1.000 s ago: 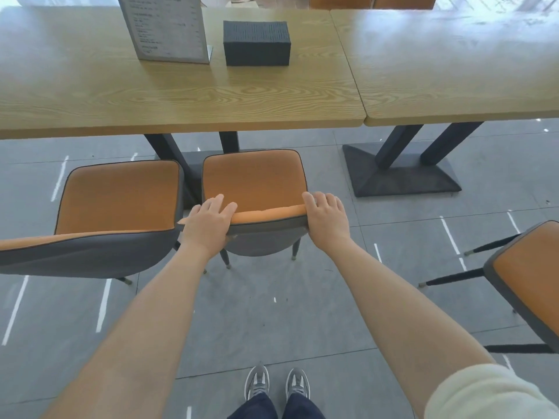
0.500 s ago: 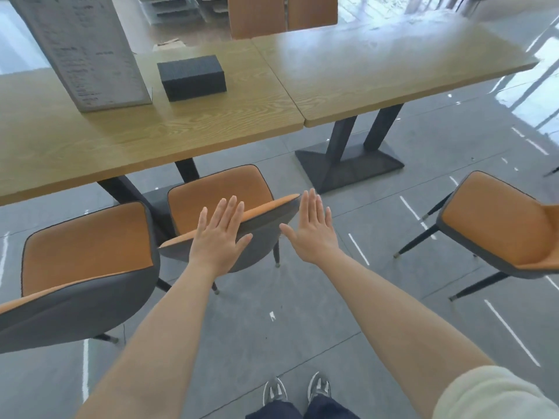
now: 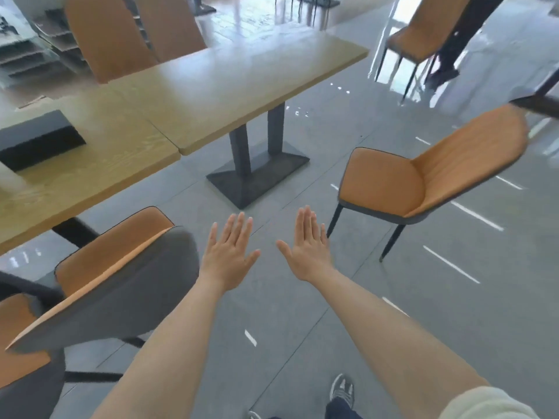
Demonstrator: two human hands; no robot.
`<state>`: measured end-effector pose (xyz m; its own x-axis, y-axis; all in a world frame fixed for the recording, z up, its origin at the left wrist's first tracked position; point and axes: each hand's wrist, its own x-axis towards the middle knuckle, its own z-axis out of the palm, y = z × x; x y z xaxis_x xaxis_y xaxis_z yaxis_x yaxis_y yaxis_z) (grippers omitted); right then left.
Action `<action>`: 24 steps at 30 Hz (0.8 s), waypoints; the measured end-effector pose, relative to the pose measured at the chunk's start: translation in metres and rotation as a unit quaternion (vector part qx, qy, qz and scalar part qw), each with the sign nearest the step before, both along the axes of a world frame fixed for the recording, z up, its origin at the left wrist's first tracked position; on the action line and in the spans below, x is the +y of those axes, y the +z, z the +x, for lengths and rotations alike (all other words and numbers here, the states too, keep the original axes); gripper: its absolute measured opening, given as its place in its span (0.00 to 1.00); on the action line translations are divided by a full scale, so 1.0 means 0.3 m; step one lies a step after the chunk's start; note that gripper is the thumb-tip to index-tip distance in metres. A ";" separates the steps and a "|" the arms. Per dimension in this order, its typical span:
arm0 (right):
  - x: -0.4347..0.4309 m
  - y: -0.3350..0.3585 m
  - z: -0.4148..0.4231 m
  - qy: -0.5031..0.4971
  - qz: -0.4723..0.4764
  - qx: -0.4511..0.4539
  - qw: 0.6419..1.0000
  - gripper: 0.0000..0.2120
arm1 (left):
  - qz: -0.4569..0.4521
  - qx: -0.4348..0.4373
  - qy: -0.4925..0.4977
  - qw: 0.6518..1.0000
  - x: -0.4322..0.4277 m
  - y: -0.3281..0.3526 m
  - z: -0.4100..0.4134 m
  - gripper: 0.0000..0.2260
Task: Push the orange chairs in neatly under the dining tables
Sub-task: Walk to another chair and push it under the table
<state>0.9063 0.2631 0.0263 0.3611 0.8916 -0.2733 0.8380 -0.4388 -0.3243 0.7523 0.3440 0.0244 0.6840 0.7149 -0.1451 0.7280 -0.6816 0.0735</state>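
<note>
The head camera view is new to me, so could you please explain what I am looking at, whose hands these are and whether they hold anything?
There is no machine here. The picture comes from a wide-angle camera worn on a person's head, looking forward and down, so the two bare arms belong to the wearer. The left hand and the right hand are both open and flat, fingers spread, above the grey floor, holding nothing. At lower left is a tucked-in orange chair, its seat partly under the wooden table. To the right stands another orange chair, clear of the table on open floor. A dark box lies on the neighbouring table at left. The wearer's shoe shows at the bottom.
</note>
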 end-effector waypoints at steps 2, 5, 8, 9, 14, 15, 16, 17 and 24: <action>-0.056 0.004 0.151 -0.022 0.010 0.003 1.000 0.36 | -0.002 -0.003 -0.022 1.000 -0.032 0.008 0.164 0.30; -0.141 0.014 0.389 -0.049 0.016 -0.011 0.999 0.36 | 0.002 -0.010 -0.037 0.999 -0.088 0.013 0.409 0.29; -0.227 0.036 0.627 -0.074 0.021 -0.027 0.997 0.36 | 0.006 -0.015 -0.053 0.998 -0.141 0.013 0.654 0.29; -0.256 0.044 0.703 -0.086 0.025 -0.030 0.996 0.36 | 0.006 -0.016 -0.059 0.998 -0.159 0.014 0.735 0.29; -0.382 0.064 1.040 -0.146 0.032 -0.042 0.988 0.37 | -0.002 -0.016 -0.104 0.994 -0.241 0.027 1.115 0.29; -0.400 0.065 1.101 -0.158 0.033 -0.043 0.986 0.37 | -0.003 -0.018 -0.114 0.993 -0.250 0.030 1.186 0.29; -0.416 0.067 1.161 -0.168 0.035 -0.046 0.984 0.37 | -0.005 -0.021 -0.124 0.992 -0.256 0.033 1.258 0.29; -0.428 0.069 1.220 -0.176 0.038 -0.050 0.982 0.37 | -0.008 -0.025 -0.132 0.991 -0.260 0.035 1.329 0.29; -0.425 0.069 1.672 -0.210 0.040 -0.067 0.975 0.37 | -0.010 -0.029 -0.162 0.986 -0.217 0.000 1.809 0.29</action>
